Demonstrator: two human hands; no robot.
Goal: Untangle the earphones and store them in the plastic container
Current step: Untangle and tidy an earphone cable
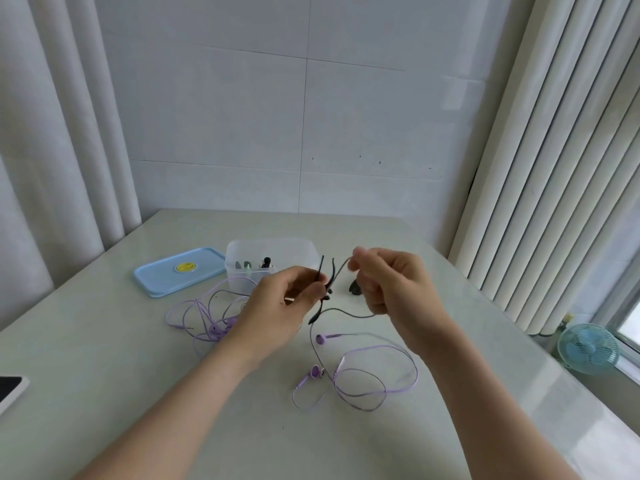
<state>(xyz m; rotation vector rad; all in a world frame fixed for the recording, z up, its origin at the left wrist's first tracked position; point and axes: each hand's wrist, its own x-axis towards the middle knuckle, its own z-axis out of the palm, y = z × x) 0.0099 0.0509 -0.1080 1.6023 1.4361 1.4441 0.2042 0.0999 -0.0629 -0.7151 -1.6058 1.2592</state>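
Note:
My left hand (pixel 282 303) pinches the black earphones (pixel 323 287) by their stems, held above the table. My right hand (pixel 388 282) pinches the same black cable (pixel 341 268) a little to the right; the cable loops down under that hand to the table. A purple earphone set (pixel 360 375) lies loose in front of me with both buds showing. A second purple tangle (pixel 207 317) lies left of my left hand. The clear plastic container (pixel 270 251) stands open behind my hands with small items inside.
The container's blue lid (pixel 180 270) with a yellow sticker lies flat to its left. A dark small object (pixel 355 288) sits on the table behind my right hand. A device's corner (pixel 10 389) shows at the left edge. A small blue fan (pixel 587 348) stands beyond the table's right side.

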